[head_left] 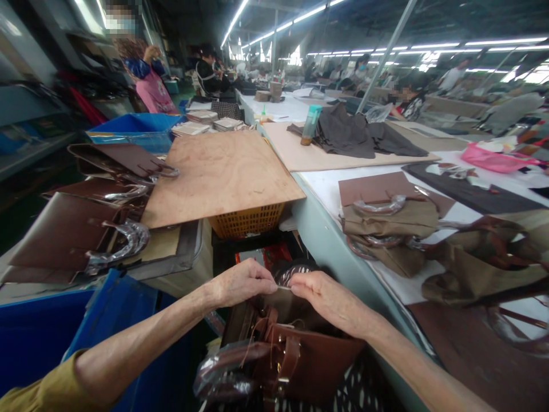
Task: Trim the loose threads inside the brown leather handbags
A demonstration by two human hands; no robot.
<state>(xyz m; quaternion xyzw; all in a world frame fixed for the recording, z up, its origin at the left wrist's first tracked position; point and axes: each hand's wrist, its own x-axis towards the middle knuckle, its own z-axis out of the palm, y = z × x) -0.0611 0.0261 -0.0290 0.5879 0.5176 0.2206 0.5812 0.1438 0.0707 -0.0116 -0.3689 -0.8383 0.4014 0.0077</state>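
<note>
"Where's my room to move?"

"From here, at left, I see a blue plastic bin [43,329], then the front edge of a smooth tan board [227,177]; there's open space between that and the left hand [244,284], which pinches a thin pale strand [283,288]."

"And below?"

"A smooth brown bag [317,355], its arched handle [231,366] in crinkled clear plastic. I have the right hand [328,294] pinching the strand too, its forearm beside the worktable [330,226]."

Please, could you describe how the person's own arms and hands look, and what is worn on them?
The left hand and right hand are bare and ungloved. A plain mustard-olive sleeve shows on the left arm; none shows on the right arm.
</note>
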